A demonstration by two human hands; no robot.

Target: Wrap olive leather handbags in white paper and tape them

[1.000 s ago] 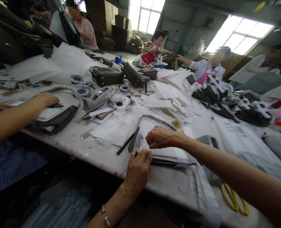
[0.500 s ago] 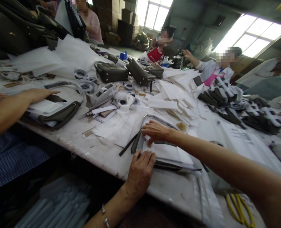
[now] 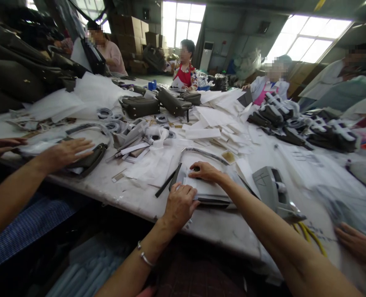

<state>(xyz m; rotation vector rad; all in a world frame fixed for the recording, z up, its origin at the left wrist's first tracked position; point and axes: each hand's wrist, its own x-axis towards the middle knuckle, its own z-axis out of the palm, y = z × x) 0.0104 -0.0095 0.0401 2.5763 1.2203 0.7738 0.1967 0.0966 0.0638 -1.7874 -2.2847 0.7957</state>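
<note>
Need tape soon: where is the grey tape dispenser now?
Head view, right side: the tape dispenser sits on the table just right of the right hand and forearm, with yellow handles beside its near end.

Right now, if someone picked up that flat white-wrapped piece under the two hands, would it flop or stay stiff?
Probably fairly stiff: the white-wrapped piece lies flat with a straight dark edge under the left hand and right hand. Its paper wrap may slide or crumple. It looks thin, so likely light and unlikely to roll.
</note>
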